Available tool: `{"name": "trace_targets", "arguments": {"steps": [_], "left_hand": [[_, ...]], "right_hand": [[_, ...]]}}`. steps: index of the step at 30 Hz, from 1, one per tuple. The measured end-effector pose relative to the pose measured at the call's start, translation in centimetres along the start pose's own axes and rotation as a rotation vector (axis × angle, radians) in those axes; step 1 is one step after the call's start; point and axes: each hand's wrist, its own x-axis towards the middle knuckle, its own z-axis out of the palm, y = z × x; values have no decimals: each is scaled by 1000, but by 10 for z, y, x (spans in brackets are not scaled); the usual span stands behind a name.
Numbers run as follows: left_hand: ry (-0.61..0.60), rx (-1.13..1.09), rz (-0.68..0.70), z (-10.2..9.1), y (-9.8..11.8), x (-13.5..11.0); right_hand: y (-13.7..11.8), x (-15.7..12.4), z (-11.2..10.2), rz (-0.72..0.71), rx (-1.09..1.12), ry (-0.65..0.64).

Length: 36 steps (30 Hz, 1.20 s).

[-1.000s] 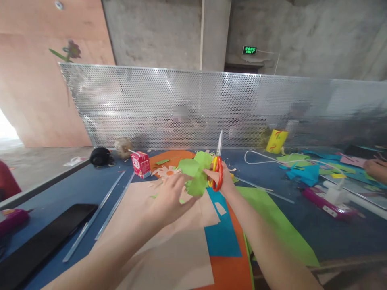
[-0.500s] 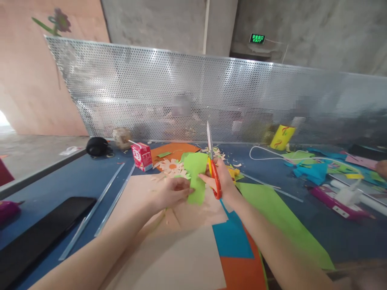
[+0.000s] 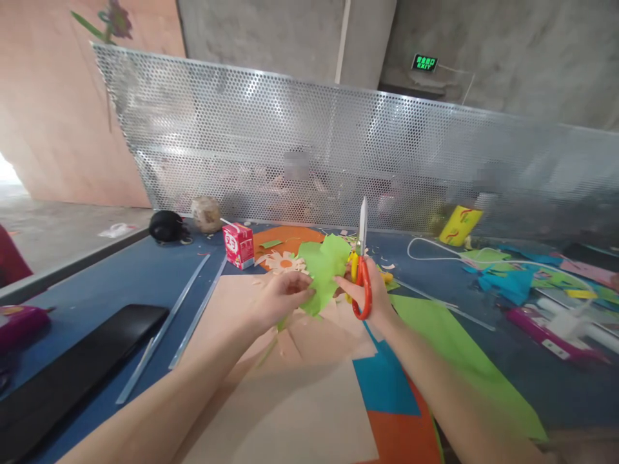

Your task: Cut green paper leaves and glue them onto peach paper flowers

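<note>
A piece of light green paper (image 3: 323,274) is held up over the table, a little tilted, between my two hands. My left hand (image 3: 289,295) pinches its lower left edge. The scissors (image 3: 362,274), with red and yellow handles, are in my right hand (image 3: 372,293), blades pointing up and away from the paper. Fingers of that same hand also touch the paper's right edge. A pale paper flower with an orange middle (image 3: 284,262) lies just beyond my left hand. Beneath both hands are pale peach paper sheets (image 3: 280,399).
A pink drink carton (image 3: 238,246) stands at the back left, near a black phone (image 3: 91,367) and clear glue sticks (image 3: 164,335). Green paper (image 3: 469,354) and blue paper (image 3: 387,386) lie on the right, by a purple power strip (image 3: 551,335). A perforated metal screen (image 3: 329,129) borders the back.
The green paper has turned and spread wider to the right between my hands. My right hand and the scissors have shifted right, away from my left hand.
</note>
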Motion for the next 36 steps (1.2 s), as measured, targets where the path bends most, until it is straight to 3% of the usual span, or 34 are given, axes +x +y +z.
{"name": "trace_targets", "arguments": {"steps": [4, 10, 14, 26, 33, 36], "left_hand": [[-27, 21, 12, 1, -6, 3], [220, -111, 124, 3, -12, 8], [237, -154, 161, 4, -15, 9], [196, -228, 166, 5, -9, 5], [403, -209, 210, -2, 11, -4], [396, -135, 210, -2, 13, -7]], "right_hand": [[1, -1, -3, -39, -29, 24], [13, -4, -1, -59, 105, -161], [16, -8, 6, -18, 123, -210], [23, -8, 7, -19, 73, -172], [20, -11, 6, -79, -12, -223], [20, -12, 9, -61, -28, -197]]}}
